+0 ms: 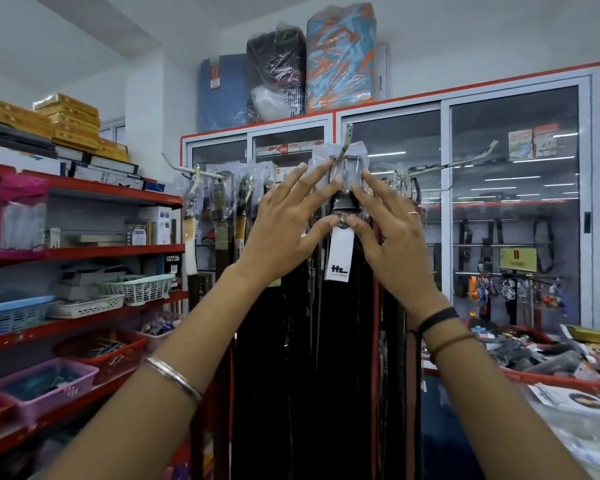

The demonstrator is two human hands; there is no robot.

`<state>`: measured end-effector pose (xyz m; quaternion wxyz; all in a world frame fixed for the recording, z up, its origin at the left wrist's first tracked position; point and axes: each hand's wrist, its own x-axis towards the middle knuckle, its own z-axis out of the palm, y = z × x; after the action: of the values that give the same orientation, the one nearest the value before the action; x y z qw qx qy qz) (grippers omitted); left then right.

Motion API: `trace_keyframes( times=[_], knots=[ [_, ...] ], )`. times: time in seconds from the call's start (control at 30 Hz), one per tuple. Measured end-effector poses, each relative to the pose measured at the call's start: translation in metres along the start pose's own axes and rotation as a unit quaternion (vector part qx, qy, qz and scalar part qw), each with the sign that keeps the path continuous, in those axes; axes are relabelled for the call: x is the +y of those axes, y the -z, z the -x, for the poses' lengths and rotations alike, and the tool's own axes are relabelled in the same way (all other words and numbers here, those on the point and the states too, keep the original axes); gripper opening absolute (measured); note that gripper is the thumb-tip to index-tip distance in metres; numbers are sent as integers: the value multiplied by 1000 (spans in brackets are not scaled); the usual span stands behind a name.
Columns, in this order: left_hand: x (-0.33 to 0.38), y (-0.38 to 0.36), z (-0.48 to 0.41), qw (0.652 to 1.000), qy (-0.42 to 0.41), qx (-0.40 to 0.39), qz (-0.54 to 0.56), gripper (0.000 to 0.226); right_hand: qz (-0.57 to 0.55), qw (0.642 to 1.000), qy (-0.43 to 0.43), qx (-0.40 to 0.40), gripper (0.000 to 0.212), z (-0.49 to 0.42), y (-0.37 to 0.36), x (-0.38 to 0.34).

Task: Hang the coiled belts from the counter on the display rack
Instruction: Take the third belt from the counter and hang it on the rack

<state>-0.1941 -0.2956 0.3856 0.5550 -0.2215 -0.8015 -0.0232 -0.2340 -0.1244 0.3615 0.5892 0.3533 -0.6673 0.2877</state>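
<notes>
A black belt [340,341] hangs straight down in front of me, its buckle end wrapped in clear plastic, a white tag [340,258] dangling below the buckle. My left hand [284,220] and my right hand [392,233] pinch the buckle end between thumbs and fingertips, other fingers spread. The plastic top sits at a slanted metal hook [346,140] of the display rack [454,164]. Several other belts [222,230] hang on the rack's left hooks.
Red shelves [84,251] with baskets and boxes stand at the left. A glass-door cabinet [513,209] is behind the rack. A red counter tray [548,379] heaped with goods lies at the right. Wrapped bundles [340,60] sit on top of the cabinet.
</notes>
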Motion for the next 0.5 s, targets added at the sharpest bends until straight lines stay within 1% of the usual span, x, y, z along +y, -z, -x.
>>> trace_keyframes(
  times=[0.07, 0.13, 0.2, 0.27, 0.37, 0.43, 0.5],
  knots=[
    [-4, 5, 17, 999, -4, 27, 29, 51, 1, 999, -10, 38, 41, 6, 0, -15],
    [-12, 14, 41, 995, 1, 72, 62, 46, -5, 997, 6, 75, 39, 17, -5, -37],
    [-25, 24, 65, 988, 7, 125, 89, 41, -14, 996, 34, 81, 38, 30, -16, -63],
    [-45, 36, 84, 981, 21, 169, 94, 39, -13, 996, 64, 61, 37, 39, -34, -88],
    [-83, 50, 99, 973, 66, 198, 101, 40, 2, 995, 96, 9, 39, 49, -73, -120],
    [-107, 56, 102, 972, 92, 188, 106, 41, 9, 995, 99, -31, 41, 54, -99, -137],
    [-128, 56, 101, 978, 100, 156, 101, 44, 39, 993, 92, -69, 44, 57, -121, -147]
  ],
)
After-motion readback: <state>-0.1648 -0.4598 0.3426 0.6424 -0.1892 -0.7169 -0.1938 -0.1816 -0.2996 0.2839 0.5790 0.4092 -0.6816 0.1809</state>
